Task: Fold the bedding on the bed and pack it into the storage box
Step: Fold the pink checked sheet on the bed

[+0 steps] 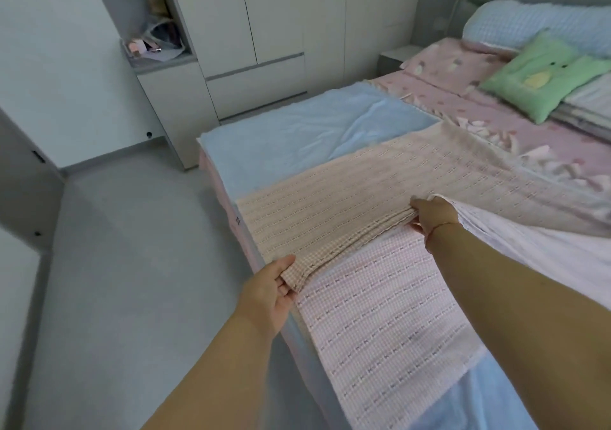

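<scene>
Along the bed's edge, my left hand and right hand each pinch the pink blanket fold — fingers closed, seemingly — keeping its edge straight.

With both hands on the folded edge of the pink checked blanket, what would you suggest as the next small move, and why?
Probably carry that edge away across the bed to lay the fold flat. The left hand and right hand each grip the doubled edge of the pink checked blanket, which is raised and only partly folded.
</scene>
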Action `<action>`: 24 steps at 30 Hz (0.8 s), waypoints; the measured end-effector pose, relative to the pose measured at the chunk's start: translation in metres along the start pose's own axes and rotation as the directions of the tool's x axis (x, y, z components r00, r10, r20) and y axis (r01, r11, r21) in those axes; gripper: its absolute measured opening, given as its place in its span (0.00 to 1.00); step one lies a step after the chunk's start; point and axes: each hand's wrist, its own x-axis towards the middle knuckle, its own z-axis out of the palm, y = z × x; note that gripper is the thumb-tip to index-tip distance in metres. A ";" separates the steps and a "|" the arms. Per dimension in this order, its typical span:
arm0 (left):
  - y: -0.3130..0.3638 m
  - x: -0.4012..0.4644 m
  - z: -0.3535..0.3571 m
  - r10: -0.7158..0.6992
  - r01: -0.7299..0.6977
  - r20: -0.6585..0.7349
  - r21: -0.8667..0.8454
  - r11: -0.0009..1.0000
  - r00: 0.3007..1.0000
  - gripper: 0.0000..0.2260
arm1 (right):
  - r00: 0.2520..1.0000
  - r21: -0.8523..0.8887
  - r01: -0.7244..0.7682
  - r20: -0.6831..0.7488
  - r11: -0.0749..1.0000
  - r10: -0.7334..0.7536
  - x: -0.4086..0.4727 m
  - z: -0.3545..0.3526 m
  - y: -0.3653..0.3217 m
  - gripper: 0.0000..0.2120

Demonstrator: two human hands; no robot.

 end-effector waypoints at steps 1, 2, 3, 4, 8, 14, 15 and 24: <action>0.017 0.015 -0.001 -0.016 0.016 0.021 0.005 1.000 1.000 0.16 | 1.000 0.002 0.007 -0.021 1.000 -0.007 0.005 0.015 -0.009 0.13; 0.040 0.035 -0.002 -0.024 0.024 0.042 0.004 1.000 0.999 0.16 | 0.999 -0.002 0.008 -0.031 1.000 -0.008 0.016 0.038 -0.022 0.13; 0.049 0.045 -0.002 -0.018 0.018 0.048 0.004 1.000 0.999 0.16 | 0.999 -0.006 0.017 -0.036 1.000 -0.018 0.020 0.047 -0.026 0.12; 0.060 0.057 -0.001 -0.010 0.010 0.034 0.000 1.000 0.999 0.16 | 0.999 -0.019 0.024 -0.039 1.000 -0.025 0.026 0.060 -0.031 0.12; 0.110 0.119 -0.006 -0.048 0.048 0.024 -0.014 0.999 0.999 0.16 | 0.997 -0.024 0.025 -0.075 0.999 -0.026 0.057 0.119 -0.046 0.11; 0.159 0.204 -0.003 -0.084 0.083 -0.041 -0.021 0.996 0.996 0.08 | 0.997 -0.069 0.003 -0.075 0.998 -0.009 0.107 0.190 -0.061 0.13; 0.165 0.219 -0.002 -0.089 0.088 -0.053 -0.026 0.996 0.995 0.08 | 0.997 -0.084 -0.008 -0.073 0.996 0.001 0.118 0.202 -0.063 0.13; 0.206 0.341 0.006 -0.149 0.136 -0.106 -0.119 0.984 0.983 0.08 | 0.996 -0.200 -0.070 -0.063 0.977 0.058 0.220 0.285 -0.051 0.13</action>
